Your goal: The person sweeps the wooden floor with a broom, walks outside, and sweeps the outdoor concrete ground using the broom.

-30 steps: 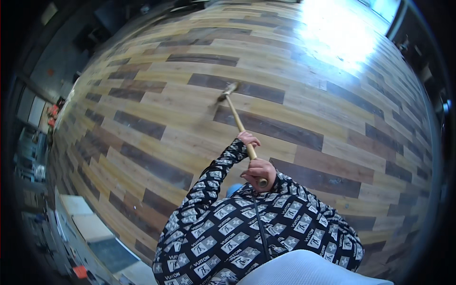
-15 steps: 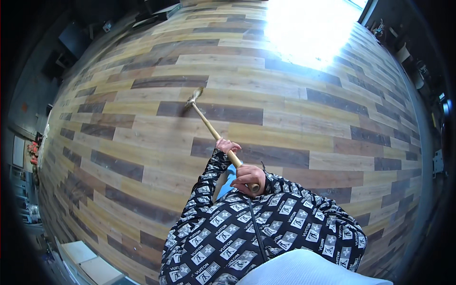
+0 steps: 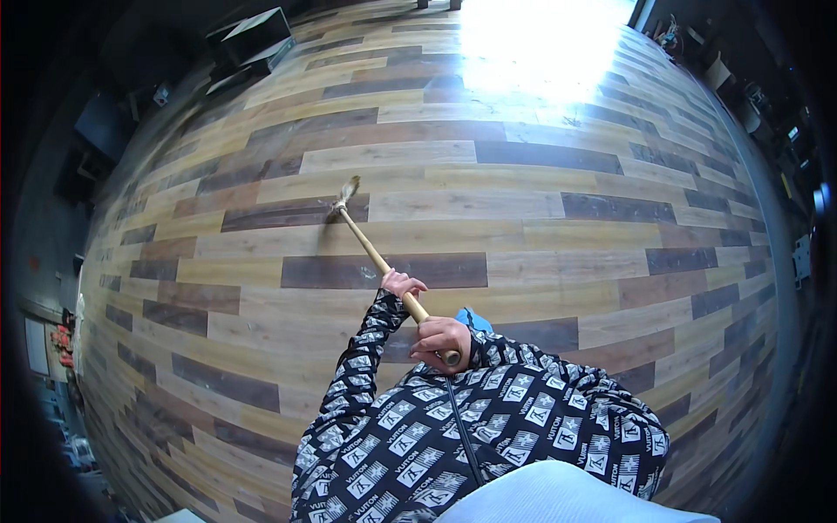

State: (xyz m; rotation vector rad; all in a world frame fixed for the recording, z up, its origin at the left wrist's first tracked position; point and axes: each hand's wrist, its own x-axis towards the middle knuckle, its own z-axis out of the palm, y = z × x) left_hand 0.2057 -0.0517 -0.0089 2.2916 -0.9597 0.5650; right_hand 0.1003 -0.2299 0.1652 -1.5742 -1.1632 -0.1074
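A broom with a long, pale wooden handle slants from in front of my body to the far left. Its narrow tan head is down at the floor, on a dark plank. My left hand is closed round the middle of the handle. Nearer to me, my right hand wraps the top, whose round end pokes out below the fingers. Just beyond the right hand shows something blue, perhaps the tip of a shoe, mostly hidden by the hand and sleeve.
Wood-look planks in mixed tones cover the floor. Strong glare washes out its far part. Dark boxy furniture stands at the far left, and red things lie along the left edge. Dim clutter lines the right side.
The floor has slid toward me in view, and the broom head now lies on a farther plank. Both hands keep their hold. The blue thing has passed from left to right of my right hand.
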